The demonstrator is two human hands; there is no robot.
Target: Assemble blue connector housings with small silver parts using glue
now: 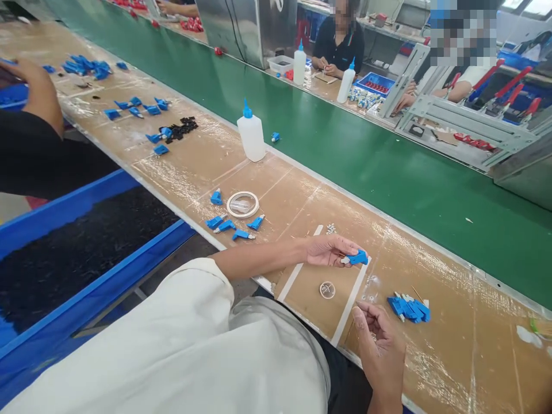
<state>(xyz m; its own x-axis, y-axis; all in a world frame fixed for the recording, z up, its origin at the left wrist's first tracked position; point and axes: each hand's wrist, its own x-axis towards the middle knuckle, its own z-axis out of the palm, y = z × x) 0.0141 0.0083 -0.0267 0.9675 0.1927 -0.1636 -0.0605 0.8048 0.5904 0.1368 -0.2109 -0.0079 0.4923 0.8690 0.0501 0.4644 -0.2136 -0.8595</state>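
My left hand [330, 250] is closed around a small blue plastic part [357, 258] with a whitish tip, held just above the bench. A thin stick shows beside it at my fingers. Lower right, my right hand [382, 345] has its fingers curled and the thumb close to the index finger. Something tiny and pale may lie in it, but I cannot make out what. Between my hands and my body sits a small round clear dish [327, 290] on a cardboard sheet with white tape strips. A pile of blue parts [409, 307] lies right of my right hand.
Several blue parts [235, 226] lie around a white tape roll [242, 204]. A white bottle with blue nozzle [252, 132] stands at the green conveyor belt [345, 155]. Tiny pale pieces [331, 229] lie beyond my left hand. Co-workers sit left and across; a blue bin [168, 237] holds black pieces.
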